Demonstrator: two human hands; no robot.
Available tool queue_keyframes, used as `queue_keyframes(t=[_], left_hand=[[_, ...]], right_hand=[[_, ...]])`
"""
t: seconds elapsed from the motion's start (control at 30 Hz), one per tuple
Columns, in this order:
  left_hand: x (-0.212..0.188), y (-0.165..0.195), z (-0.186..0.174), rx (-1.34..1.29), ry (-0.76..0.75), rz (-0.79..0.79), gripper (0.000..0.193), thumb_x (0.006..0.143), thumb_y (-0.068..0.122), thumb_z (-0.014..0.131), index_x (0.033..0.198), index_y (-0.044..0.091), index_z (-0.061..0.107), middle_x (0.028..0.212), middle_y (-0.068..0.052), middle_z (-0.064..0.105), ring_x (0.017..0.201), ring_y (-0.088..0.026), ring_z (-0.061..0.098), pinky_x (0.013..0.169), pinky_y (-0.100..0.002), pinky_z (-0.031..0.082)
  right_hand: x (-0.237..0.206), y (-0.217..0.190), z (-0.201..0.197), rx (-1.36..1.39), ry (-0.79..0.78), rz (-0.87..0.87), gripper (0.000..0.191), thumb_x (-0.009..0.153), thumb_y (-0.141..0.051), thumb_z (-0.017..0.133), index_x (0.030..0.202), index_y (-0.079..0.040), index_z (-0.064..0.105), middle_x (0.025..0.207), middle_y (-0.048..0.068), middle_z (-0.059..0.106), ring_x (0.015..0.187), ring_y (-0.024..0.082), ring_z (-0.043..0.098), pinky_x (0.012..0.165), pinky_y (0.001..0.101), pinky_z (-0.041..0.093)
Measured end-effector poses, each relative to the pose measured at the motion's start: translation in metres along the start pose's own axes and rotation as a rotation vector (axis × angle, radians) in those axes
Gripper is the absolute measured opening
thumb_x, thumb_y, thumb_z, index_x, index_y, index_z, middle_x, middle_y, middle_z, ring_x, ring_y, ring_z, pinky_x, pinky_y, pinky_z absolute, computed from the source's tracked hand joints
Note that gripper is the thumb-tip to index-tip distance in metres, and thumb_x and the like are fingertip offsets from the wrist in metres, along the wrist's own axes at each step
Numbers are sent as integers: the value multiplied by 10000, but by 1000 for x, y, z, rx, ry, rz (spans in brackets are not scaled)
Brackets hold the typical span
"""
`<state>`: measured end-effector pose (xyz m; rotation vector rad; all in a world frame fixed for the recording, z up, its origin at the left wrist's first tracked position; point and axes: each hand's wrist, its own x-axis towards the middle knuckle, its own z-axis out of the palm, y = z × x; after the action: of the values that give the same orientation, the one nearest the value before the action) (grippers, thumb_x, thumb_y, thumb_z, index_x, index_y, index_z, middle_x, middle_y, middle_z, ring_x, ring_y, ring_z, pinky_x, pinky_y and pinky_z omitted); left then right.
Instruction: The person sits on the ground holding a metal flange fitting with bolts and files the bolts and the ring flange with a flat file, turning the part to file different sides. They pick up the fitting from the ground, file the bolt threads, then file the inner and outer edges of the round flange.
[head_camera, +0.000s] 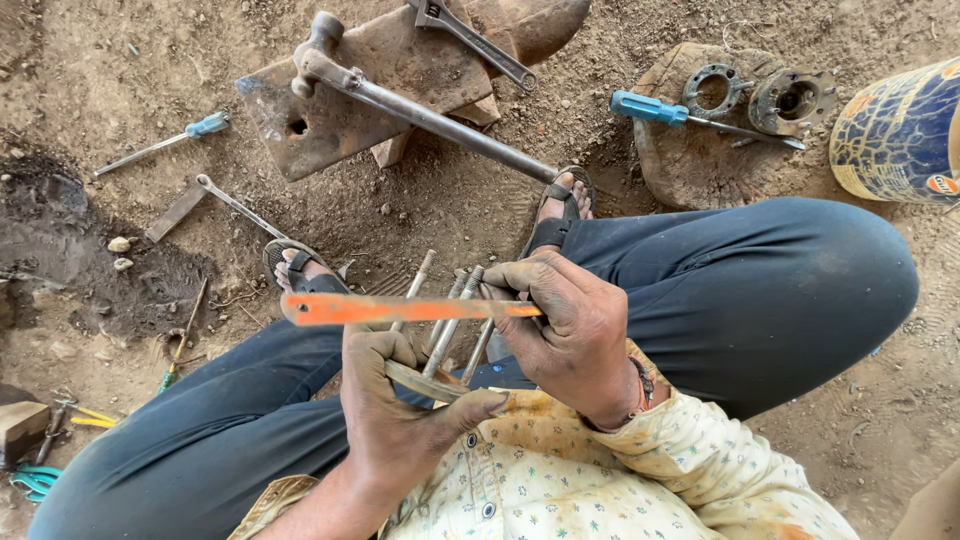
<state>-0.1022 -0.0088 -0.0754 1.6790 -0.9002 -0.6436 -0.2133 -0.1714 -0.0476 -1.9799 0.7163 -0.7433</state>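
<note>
Two blue-handled screwdrivers lie on the dirt ground (100, 90): the smaller screwdriver (165, 143) at far left, the larger screwdriver (700, 119) at upper right on a flat stone (690, 170). Between them we count one long-handled hammer (420, 110) resting across a rusty iron block (340, 110), with one wrench (470, 40) above it and one slimmer spanner (235, 205) lower left. Beside the larger screwdriver sit two round metal flanges (760, 95). At the right edge stands one container (900, 130), rounded, dark blue with yellow patches and a small orange label low on its side.

In our lap, the left hand (400, 420) is closed around a bundle of long bolts (450, 320) and a curved metal strip (425, 380). We cannot count the bolts surely. The right hand (570, 330) pinches one orange flat strip (400, 309), held level across the bolts, above our sandalled feet.
</note>
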Motion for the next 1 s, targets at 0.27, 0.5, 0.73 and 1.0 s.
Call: queue_keyframes(t=[0.27,0.5,0.73,1.0], left_hand=[[8,13,1,230,12,182,804,587,481,950,1029,66,423,1051,-99,518,886,-176,565,688,-314,525],[13,18,2,298,25,242,863,588,547,938,1057,67,395,1072,-124,494,967,-221,555,704,-327,545],[16,18,1,371,38,244,862,602,579,915,1053,69,386,1081,-143,485,947,-237,561,701,-347,539],[19,18,1,430,28,193,862,613,629,880,1036,61,388,1067,-145,477,864,-242,597,597,-354,538]], right_hand=[[-4,3,3,109,26,55,195,822,40,744,1000,2,675,850,74,630,674,124,585,620,251,484],[-13,8,11,210,94,137,124,898,67,674,1005,5,677,881,26,637,709,48,565,635,210,472],[-10,14,20,222,138,159,154,860,85,665,984,-6,664,843,8,580,670,31,485,603,212,416],[-5,20,25,78,174,35,187,838,90,671,988,-19,651,873,44,593,705,95,543,657,239,475]])
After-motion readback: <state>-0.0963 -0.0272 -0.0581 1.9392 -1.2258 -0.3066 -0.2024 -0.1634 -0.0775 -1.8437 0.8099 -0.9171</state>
